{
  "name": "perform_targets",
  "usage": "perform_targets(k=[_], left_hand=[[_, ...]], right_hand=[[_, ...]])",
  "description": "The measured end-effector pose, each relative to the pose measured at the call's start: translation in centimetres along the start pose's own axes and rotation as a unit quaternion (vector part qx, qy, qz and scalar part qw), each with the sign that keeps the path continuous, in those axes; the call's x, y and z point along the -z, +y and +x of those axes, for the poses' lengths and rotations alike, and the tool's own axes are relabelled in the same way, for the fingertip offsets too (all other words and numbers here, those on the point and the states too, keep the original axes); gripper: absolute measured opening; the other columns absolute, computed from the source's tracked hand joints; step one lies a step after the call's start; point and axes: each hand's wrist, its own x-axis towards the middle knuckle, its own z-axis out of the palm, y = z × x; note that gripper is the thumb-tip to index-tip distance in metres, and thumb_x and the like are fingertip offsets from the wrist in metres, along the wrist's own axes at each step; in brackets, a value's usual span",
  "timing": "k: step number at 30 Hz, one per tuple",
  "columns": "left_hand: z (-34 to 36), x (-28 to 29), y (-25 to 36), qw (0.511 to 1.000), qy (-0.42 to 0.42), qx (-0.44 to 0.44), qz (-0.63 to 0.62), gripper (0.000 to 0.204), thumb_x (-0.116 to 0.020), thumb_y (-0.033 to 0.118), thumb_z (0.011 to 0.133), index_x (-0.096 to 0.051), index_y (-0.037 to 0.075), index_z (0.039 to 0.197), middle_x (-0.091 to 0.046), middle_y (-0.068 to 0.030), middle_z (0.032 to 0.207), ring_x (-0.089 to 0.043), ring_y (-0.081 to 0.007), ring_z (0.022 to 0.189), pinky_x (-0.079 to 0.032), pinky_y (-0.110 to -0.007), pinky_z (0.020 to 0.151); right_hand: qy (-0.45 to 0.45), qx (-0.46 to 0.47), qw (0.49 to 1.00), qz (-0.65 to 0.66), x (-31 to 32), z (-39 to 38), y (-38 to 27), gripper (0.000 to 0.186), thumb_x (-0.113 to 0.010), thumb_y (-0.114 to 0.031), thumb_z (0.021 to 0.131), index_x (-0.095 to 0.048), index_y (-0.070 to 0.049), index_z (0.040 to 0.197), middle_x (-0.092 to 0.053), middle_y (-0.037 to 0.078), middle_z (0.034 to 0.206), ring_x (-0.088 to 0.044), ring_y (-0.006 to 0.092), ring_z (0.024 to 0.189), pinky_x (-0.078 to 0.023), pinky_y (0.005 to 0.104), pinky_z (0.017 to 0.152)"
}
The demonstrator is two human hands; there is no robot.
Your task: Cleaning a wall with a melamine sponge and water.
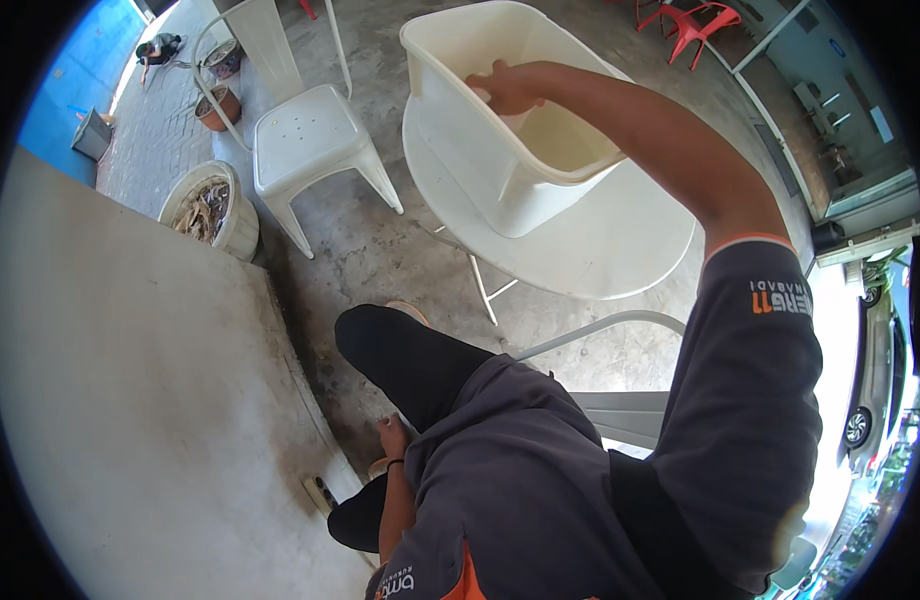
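A deep cream-white plastic bin (515, 200) stands on a round white table (630, 265). My right arm reaches over its rim from the right. My right hand (510, 88) is at the bin's near-left inner wall, fingers bent together; whatever they hold, if anything, is too small to make out. Low between my knees hangs my left hand (392, 437), its fingers curled in beside my black-clad leg (410, 365). The hand's inner side is hidden, so its contents cannot be seen.
A pale wall or ledge (150, 360) fills the left side. A white metal chair (310, 135) stands beyond it, near a pot of dry leaves (205, 210) and a brown pot (218, 108). Red chairs (695, 30) are at the back. Another person (160, 48) crouches far left.
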Motion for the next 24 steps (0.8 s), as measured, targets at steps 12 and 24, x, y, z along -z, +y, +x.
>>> perform_targets(k=[12,24], left_hand=[[0.6,-0.1,-0.7,1.000,0.016,-0.009,0.006,0.056,-0.053,0.040,0.087,-0.046,-0.006,0.117,-0.055,-0.0325,0.118,-0.049,-0.0464,0.117,-0.037,-0.046,0.099],[0.9,0.2,-2.3,1.000,0.015,-0.020,0.000,0.050,-0.051,0.038,0.087,-0.046,-0.004,0.114,-0.054,-0.0324,0.117,-0.050,-0.0478,0.114,-0.039,-0.048,0.096]], right_hand=[[-0.148,-0.001,0.942,0.300,2.5,-0.5,1.4,0.050,-0.064,-0.040,0.074,-0.061,-0.014,0.117,-0.059,0.011,0.115,-0.059,0.0291,0.093,-0.048,0.0376,0.072],[0.085,-0.002,0.927,0.366,2.4,-1.4,2.3,0.041,-0.048,-0.037,0.097,-0.066,-0.004,0.113,-0.065,0.018,0.082,-0.064,0.0283,0.070,-0.055,0.0382,0.063]])
